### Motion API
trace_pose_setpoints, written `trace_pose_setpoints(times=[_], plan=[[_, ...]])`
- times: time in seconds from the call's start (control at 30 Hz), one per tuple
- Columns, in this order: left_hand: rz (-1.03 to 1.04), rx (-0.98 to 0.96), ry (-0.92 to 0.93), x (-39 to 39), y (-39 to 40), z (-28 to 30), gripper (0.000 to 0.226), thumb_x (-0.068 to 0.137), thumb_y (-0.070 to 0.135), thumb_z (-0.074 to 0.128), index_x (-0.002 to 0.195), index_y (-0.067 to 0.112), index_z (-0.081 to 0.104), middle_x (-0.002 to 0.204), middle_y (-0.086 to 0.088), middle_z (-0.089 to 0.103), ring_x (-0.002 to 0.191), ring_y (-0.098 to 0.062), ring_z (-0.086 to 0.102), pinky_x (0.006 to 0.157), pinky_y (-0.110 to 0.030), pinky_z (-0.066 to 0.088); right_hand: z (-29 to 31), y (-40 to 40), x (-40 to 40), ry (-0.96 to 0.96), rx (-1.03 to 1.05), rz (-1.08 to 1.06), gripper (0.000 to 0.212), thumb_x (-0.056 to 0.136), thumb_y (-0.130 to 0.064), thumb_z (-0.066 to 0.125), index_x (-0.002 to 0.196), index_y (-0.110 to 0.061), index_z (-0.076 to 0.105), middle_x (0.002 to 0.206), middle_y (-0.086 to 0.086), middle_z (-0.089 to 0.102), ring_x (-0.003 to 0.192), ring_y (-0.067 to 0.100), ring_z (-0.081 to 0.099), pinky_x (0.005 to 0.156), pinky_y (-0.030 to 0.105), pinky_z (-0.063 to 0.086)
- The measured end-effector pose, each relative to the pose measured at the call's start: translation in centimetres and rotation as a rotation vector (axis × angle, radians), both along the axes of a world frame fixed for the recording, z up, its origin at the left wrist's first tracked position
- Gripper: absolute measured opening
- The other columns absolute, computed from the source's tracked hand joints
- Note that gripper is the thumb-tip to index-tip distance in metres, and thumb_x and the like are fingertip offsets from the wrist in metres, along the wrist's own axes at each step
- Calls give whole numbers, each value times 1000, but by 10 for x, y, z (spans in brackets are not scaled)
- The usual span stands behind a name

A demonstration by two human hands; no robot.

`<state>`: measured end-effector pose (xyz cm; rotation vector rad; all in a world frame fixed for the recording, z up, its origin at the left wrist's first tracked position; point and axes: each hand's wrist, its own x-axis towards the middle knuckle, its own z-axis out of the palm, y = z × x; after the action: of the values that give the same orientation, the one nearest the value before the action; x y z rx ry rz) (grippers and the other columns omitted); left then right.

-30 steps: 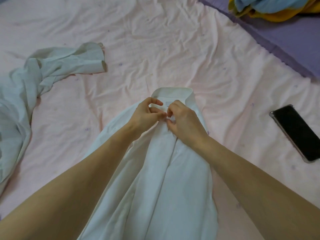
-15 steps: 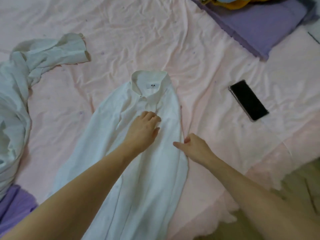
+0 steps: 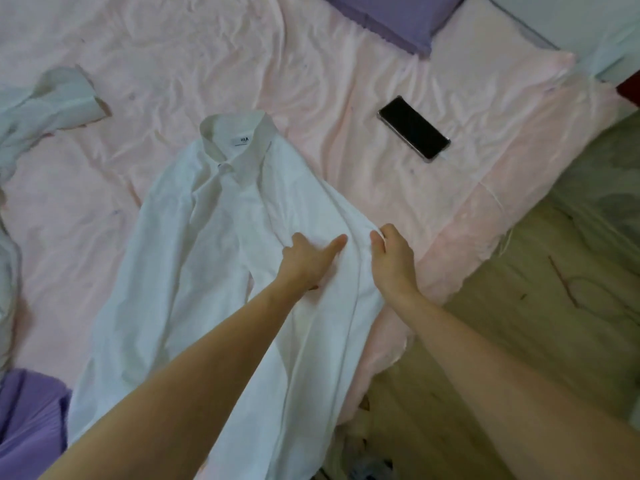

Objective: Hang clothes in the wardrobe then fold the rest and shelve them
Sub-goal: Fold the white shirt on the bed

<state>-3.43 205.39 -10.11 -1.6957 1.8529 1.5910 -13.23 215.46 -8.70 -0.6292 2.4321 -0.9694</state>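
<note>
A white collared shirt [image 3: 214, 258] lies front-up on the pink bed sheet [image 3: 207, 64], collar toward the far side, hem hanging over the near edge. My left hand [image 3: 308, 258] is on the shirt's right half, with a fold of fabric gathered between thumb and fingers. Just right of it, my right hand [image 3: 391, 252] pinches the shirt's right side edge with curled fingers. Both forearms reach in from below and cover part of the shirt's lower half.
A black phone [image 3: 414, 128] lies on the sheet to the right of the collar. A crumpled pale green garment [image 3: 45, 102] sits at the left, purple cloth [image 3: 27, 410] at lower left, a purple pillow [image 3: 391, 15] at top. Wooden floor [image 3: 519, 323] borders the bed at right.
My hands left the collar button and moved down the shirt. The left hand slid to the shirt's right half, and the right hand took hold of its side edge. The view shifted right.
</note>
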Motion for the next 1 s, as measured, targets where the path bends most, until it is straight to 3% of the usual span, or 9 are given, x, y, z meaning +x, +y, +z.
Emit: trace_pose_setpoints(times=[0.13,0.27,0.37,0.53,0.6,0.63,0.73,0.87,1.0], plan=[[156,-1,142,-14,14,-6,74,77,43,74,133,5,41,123,-9,59,111,-28,59,95,-36,49,3,29,0,-680,30,-70,38,79,-36,76,106,-14,63,91,-4,70,88,13,66,75,27,52],[135,-257,114,-20,21,-3,13,85,19,61,91,6,62,84,-4,64,85,-27,64,70,-32,50,-17,70,9,-1015,246,73,39,81,-25,77,117,-19,63,101,-5,71,96,14,66,89,32,54],[156,-378,141,-19,23,9,16,94,20,53,89,7,61,79,-3,61,77,-22,58,65,-27,39,-7,74,-3,-702,113,17,34,95,-25,59,125,-9,59,103,-5,63,93,11,60,66,13,48],[172,-519,318,-42,12,38,20,98,22,48,96,4,58,80,-2,56,75,-15,52,70,-25,37,40,55,-67,-92,42,60,13,94,-23,58,90,-11,58,81,-2,59,80,20,56,55,25,29],[51,-505,400,-55,0,52,26,97,21,52,122,13,52,93,-3,56,84,-13,51,78,-28,39,61,49,-98,214,80,5,12,96,-21,54,94,-9,51,81,1,58,79,23,54,61,28,29],[-57,-456,375,-59,-4,55,49,97,21,55,143,19,37,114,-4,57,102,-14,53,89,-29,40,70,47,-110,301,78,-46,14,96,-18,53,106,-8,50,95,5,60,89,25,55,70,29,36],[-213,-414,180,-38,-5,55,73,95,20,59,154,15,16,153,-10,28,140,-23,31,112,-28,23,63,52,-104,312,150,9,46,93,-13,56,134,-9,38,131,13,46,117,29,44,97,40,39],[-257,-484,-2,42,15,35,51,91,15,61,139,9,47,141,-14,42,128,-30,44,105,-33,34,17,71,-42,118,284,297,45,92,-23,60,131,-12,42,132,11,42,120,30,44,98,39,40],[-304,-466,-227,105,17,15,47,91,18,59,137,12,49,138,-11,41,124,-31,42,95,-41,43,-20,62,-4,20,400,306,68,93,-32,59,147,-13,23,151,14,25,138,32,27,110,41,29]])
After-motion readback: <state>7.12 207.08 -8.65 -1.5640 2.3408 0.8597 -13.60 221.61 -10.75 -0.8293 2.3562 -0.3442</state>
